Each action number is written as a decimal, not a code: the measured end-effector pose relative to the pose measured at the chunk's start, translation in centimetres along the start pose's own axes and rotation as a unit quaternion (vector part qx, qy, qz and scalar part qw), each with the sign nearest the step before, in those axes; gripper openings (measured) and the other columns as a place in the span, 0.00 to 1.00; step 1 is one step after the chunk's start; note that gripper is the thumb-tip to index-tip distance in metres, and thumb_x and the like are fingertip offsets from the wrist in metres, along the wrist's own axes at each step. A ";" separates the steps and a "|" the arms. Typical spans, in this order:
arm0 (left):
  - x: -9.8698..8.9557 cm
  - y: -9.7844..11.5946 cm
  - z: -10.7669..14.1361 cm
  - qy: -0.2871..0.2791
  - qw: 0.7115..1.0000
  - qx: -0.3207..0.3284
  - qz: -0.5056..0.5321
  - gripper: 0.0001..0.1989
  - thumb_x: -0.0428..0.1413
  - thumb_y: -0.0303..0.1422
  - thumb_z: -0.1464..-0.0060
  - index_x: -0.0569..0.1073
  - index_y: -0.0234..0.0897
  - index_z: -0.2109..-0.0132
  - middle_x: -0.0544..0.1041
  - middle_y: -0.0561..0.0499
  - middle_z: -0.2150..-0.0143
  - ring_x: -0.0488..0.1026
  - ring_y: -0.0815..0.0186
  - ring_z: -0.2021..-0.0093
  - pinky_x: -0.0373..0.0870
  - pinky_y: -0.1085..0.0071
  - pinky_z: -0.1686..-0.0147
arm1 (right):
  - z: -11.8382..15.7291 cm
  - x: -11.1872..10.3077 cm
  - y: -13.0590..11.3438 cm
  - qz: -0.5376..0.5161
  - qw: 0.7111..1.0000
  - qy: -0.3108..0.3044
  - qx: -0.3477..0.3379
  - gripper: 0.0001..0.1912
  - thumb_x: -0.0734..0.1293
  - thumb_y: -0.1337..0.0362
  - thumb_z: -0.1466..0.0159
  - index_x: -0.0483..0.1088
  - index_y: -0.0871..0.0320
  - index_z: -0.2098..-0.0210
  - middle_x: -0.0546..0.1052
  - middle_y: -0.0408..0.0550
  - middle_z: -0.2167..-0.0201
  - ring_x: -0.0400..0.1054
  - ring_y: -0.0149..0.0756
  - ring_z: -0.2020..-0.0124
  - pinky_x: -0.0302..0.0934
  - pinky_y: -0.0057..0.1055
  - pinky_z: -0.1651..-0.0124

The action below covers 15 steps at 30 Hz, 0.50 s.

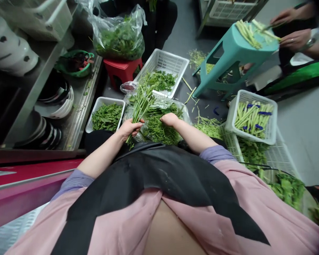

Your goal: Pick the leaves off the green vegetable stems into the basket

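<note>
My left hand (130, 129) is closed around a bunch of long-stemmed leafy greens (143, 102), its thumb lying across the stems. The leaves fan out away from me, and a few stem ends poke out below the fist. To the right, my right hand (169, 120) is bent down at the wrist with its fingers curled, at an opened clear plastic bag (185, 110). Whatever those fingers hold is hidden. A heap of thin green stems (161, 130) fills the bag in front of my apron.
Left of the bag stands a small white basket of leaves (122, 102); beyond it, a larger white basket (182, 63). A red stool (122, 67) bears a bagged heap. At right are a teal stool (234, 49), a co-worker's hands (295, 39) and a crate of bundled stalks (272, 117). Metal shelving (79, 102) borders the left.
</note>
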State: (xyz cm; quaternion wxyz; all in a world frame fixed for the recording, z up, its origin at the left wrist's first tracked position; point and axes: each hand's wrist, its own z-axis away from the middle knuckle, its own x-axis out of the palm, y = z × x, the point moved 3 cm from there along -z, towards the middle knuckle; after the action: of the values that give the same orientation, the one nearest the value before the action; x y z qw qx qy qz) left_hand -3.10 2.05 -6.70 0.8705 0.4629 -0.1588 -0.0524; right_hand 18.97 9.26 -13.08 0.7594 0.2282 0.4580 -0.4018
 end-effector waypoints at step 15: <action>9.3 6.3 -4.1 -0.055 0.990 0.132 0.012 0.13 0.62 0.33 0.54 0.71 0.32 0.61 0.62 0.62 0.85 0.54 0.78 0.89 0.47 0.77 0.87 | 12.5 -10.2 5.5 -0.767 0.561 0.310 0.027 0.28 0.78 0.50 0.57 0.63 0.57 0.66 0.66 0.34 0.82 0.55 0.22 0.85 0.51 0.24 0.81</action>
State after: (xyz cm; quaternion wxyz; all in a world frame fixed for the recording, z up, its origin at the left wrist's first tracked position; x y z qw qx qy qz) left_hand 6.71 6.63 -1.54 0.7921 0.5683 -0.2181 -0.0456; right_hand 27.25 7.50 1.71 -0.0297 -0.0784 0.6568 -0.7494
